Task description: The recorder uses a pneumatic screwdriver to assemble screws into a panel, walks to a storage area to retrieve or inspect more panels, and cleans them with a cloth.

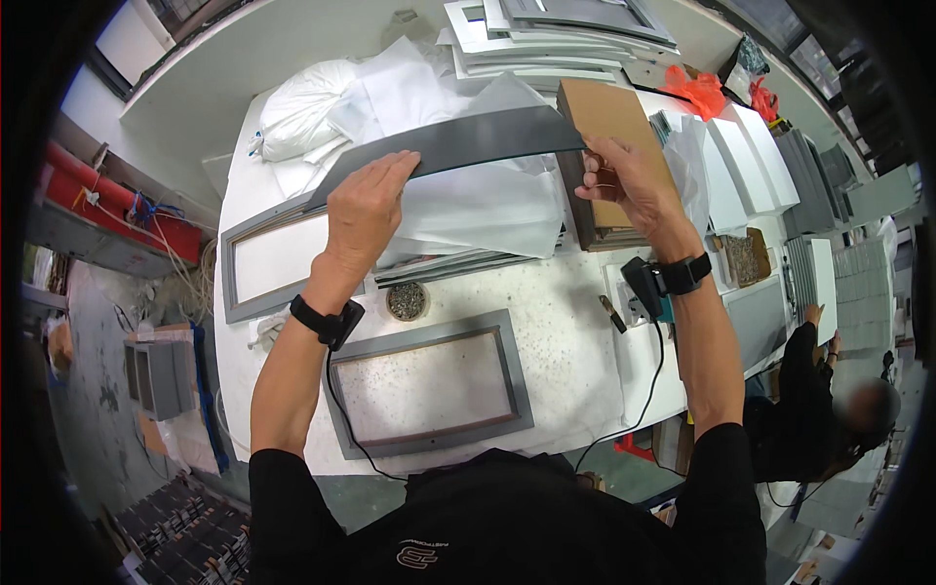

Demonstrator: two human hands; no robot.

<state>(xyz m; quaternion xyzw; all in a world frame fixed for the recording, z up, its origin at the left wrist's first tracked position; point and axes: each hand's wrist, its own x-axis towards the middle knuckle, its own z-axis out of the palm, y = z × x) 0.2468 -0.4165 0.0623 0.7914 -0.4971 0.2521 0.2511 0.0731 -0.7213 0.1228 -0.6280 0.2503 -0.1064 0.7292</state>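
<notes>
A long dark grey flat panel (478, 136), smooth and slightly shiny, is held tilted above the back of the table. My left hand (369, 210) grips its near edge left of the middle, fingers together on top. At the panel's right end, my right hand (629, 180) pinches the corner between thumb and fingers. Below my arms lies a grey rectangular frame (419, 343) with a pale centre. Another grey frame (234, 278) rests at the left, partly under the panel's left end. A small round tub of bits (407, 301) stands between the frames.
White wrapping sheets (487, 210) lie behind the panel, beside a white sack (307, 107). A brown board stack (614, 112) stands near my right hand. Stacked white frames (546, 49) fill the back. A dark marker-like tool (612, 314) lies right. Another person (819, 409) works at far right.
</notes>
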